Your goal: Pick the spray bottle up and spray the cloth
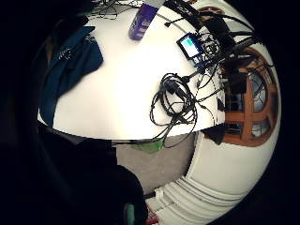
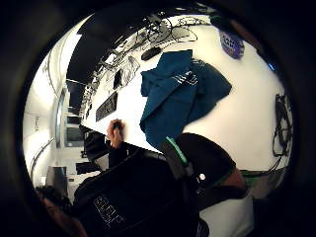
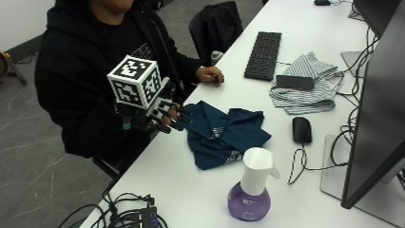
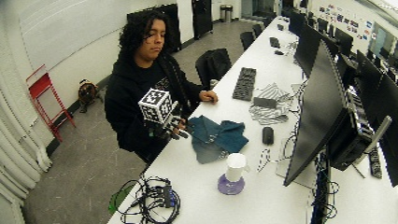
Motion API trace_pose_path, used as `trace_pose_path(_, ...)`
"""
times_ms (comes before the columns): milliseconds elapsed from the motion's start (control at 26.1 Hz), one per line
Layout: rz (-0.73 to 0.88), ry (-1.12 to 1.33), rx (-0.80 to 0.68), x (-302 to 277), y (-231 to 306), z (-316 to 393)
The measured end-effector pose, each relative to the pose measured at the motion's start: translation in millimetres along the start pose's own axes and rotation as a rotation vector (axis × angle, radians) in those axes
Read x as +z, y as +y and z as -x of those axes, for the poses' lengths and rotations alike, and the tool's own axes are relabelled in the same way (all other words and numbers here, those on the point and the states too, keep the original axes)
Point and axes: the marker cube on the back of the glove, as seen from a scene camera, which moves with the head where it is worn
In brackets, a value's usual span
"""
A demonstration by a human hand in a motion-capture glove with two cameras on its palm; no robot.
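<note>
The person sits at the long white table (image 3: 190, 190) with the gloved right hand (image 3: 155, 116) raised in the air at the table's near edge, just off the cloth's 9 o'clock side in the outside view. The hand is held at about chest height, the forearm bent in front of the black hoodie, the palm turned toward the tabletop and the cloth. Its fingers (image 3: 180, 116) reach out toward the cloth, loosely spread and only slightly bent, and they hold nothing; no finger touches the cloth or the table.

The dark blue cloth (image 3: 225, 133) lies crumpled on the table in front of the person. The spray bottle (image 3: 251, 192), with a purple round base and a white top, stands upright on the table at about 5 o'clock from the cloth, near it but apart, and well apart from the hand.

The bare left hand (image 3: 210, 74) rests on the table edge at about 12 o'clock from the cloth, beside a black keyboard (image 3: 263, 55). A striped grey cloth (image 3: 303, 90) lies at 1 o'clock from the blue one, and a black mouse (image 3: 302, 129) sits at its 3 o'clock. A tangle of black cables (image 3: 130, 216) lies at the table's near end.
</note>
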Motion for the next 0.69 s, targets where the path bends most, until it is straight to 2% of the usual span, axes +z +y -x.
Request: trace_pose_path(689,-0.013,0.015,0.014,-8.7,0.4,-6.5)
